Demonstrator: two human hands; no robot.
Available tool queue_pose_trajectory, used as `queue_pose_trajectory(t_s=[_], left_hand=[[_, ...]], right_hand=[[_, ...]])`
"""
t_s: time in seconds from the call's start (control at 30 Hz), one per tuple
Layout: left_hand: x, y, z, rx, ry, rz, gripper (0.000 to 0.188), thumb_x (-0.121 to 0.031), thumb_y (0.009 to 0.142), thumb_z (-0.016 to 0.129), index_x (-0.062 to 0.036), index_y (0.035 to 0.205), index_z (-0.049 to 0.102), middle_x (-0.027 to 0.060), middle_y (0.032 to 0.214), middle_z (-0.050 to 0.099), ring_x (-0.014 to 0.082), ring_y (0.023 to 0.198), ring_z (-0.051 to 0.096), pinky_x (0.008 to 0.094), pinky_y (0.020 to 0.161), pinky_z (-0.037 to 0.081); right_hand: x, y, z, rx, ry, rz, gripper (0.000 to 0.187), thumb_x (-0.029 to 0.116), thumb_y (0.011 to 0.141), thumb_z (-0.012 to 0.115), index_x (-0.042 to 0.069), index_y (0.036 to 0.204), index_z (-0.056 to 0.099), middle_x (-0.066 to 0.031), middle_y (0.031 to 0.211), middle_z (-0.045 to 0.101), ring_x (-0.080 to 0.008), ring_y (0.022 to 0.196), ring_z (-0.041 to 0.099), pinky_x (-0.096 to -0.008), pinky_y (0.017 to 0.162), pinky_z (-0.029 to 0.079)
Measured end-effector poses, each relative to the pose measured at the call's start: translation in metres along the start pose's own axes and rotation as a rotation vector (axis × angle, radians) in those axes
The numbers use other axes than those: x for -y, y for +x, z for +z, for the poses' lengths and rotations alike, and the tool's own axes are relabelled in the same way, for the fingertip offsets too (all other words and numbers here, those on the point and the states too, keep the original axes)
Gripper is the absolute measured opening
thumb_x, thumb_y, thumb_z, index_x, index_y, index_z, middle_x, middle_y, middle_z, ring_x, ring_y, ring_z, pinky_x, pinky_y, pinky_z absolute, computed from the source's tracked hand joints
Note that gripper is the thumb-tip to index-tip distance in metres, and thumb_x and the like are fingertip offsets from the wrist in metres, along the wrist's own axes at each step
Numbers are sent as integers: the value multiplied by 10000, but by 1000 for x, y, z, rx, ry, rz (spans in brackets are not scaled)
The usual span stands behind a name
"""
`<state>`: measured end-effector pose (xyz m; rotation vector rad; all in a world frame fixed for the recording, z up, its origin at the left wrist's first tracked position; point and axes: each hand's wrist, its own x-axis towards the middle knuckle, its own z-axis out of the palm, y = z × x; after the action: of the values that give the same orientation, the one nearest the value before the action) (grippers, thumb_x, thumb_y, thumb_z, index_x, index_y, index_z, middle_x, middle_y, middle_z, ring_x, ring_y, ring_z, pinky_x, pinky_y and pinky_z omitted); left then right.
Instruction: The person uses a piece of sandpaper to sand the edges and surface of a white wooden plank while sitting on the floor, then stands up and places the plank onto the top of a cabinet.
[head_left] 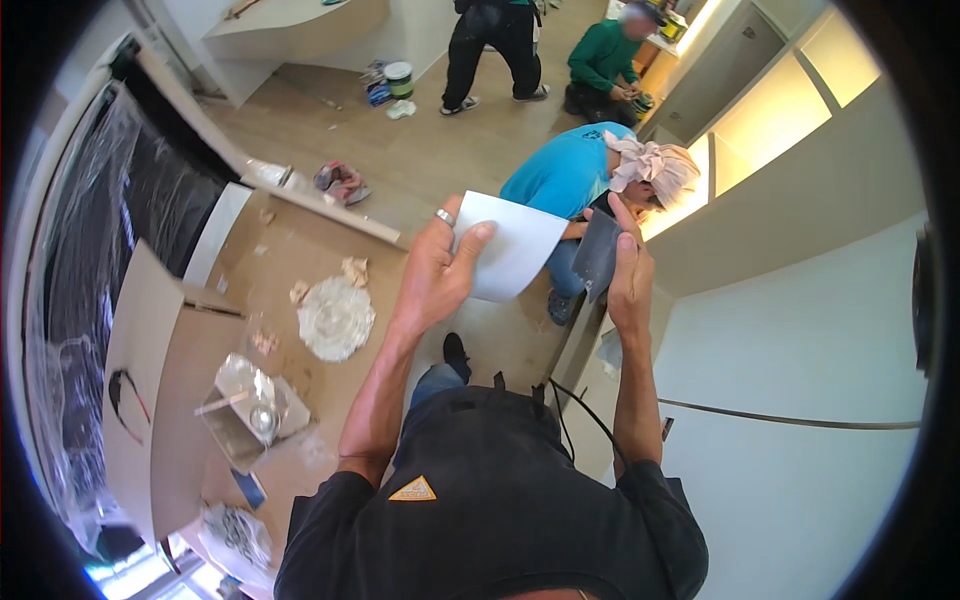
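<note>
My left hand pinches a white, slightly curved sheet of paper between thumb and fingers, in front of my chest. In my right hand is a smaller dark grey piece that looks like sandpaper, with pale dust on its lower part. Thumb and fingers grip its right edge. A narrow gap separates the two sheets. The white sheet's other face is hidden from me.
A person in a blue shirt crouches just ahead, beside lit shelves. Farther off are a person in green, a standing person and a bucket. On the left lie a board, a box and a round pale pile.
</note>
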<state>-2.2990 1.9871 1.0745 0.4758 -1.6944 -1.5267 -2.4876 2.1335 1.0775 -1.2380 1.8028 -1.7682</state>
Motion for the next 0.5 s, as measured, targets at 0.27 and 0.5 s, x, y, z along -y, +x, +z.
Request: queue_pose_trajectory(t_s=[0.27,0.5], left_hand=[[46,97,20,428,204,-96,241,-165,941,556,4,1112,567,236,872,649,356,807,651,429,696,488],[91,159,39,238,156,-25,210,-130,918,560,-4,1086,546,264,807,638,470,769,624,490,633,476]], right_hand=[[-11,82,-5,-56,-283,-78,486,308,1044,343,0,1391,487,-194,1283,609,-260,1137,598,-337,942,475],[-21,156,37,215,-765,-417,494,152,933,535,-10,1394,465,-200,1345,559,-360,1245,534,-454,1054,393]])
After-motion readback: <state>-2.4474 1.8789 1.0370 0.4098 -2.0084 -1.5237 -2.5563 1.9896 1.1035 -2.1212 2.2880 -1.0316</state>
